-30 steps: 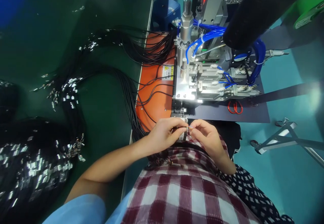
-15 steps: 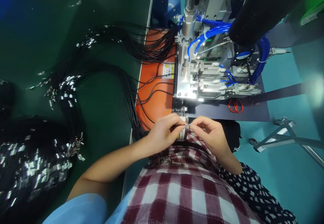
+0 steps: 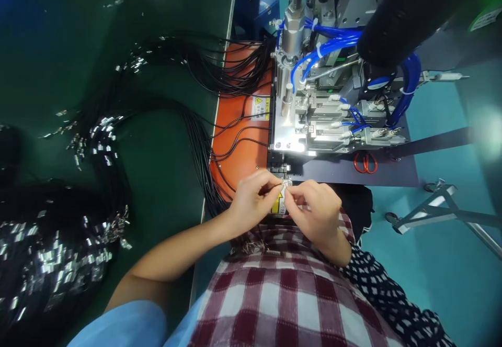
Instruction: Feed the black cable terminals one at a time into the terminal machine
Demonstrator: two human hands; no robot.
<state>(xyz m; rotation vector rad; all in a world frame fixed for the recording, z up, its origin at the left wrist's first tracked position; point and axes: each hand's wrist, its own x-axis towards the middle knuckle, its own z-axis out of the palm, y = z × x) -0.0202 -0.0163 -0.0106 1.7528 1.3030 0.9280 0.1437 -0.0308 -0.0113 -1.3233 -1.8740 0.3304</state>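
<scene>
My left hand (image 3: 254,198) pinches a cable close to its end, in front of the machine's near edge. Facing it, my right hand (image 3: 316,208) is closed, thumb against fingertips, on the thin wires (image 3: 285,183) at that cable's tip. The fingertips of both hands almost meet, and most of the cable is hidden by the left hand. Black cables (image 3: 200,158) lie to the left, running over an orange plate (image 3: 239,164). A yellow-and-white label (image 3: 279,203) shows just below the fingertips.
A metal machine (image 3: 290,127) with blue air hoses (image 3: 337,38) stands ahead. Red-handled scissors (image 3: 365,163) lie on a dark shelf (image 3: 321,173) at right. Bundled cables with shiny ends (image 3: 58,258) cover the green table (image 3: 164,143). A black tube (image 3: 408,17) hangs at upper right.
My right hand has moved left and slightly up, closer to the left fingertips. The left hand has shifted slightly up. The gap showing the thin wires is smaller.
</scene>
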